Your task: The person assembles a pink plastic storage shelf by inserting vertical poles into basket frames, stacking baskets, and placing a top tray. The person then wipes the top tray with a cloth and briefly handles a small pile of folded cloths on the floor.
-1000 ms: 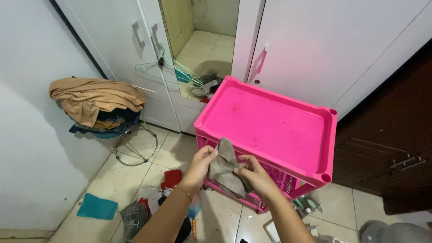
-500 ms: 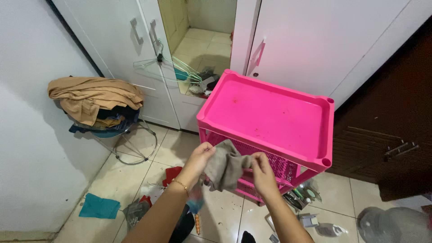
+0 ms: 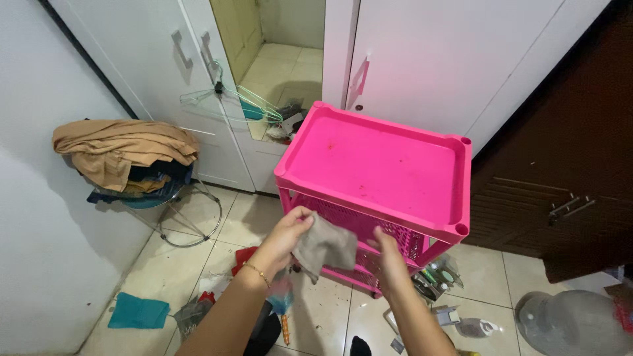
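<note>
No clear packages, labels, signs or screens.

Left hand holds grey cloth beside pink rack.

Soft, even indoor light, moderately bright. The pink rack glows saturated and throws a pink tint on the white door at 12 o'clock. A soft shadow lies on the wall at 9 o'clock. The hands show slight motion blur. Lines bow toward the edges; the 3 o'clock side is dim.
</note>
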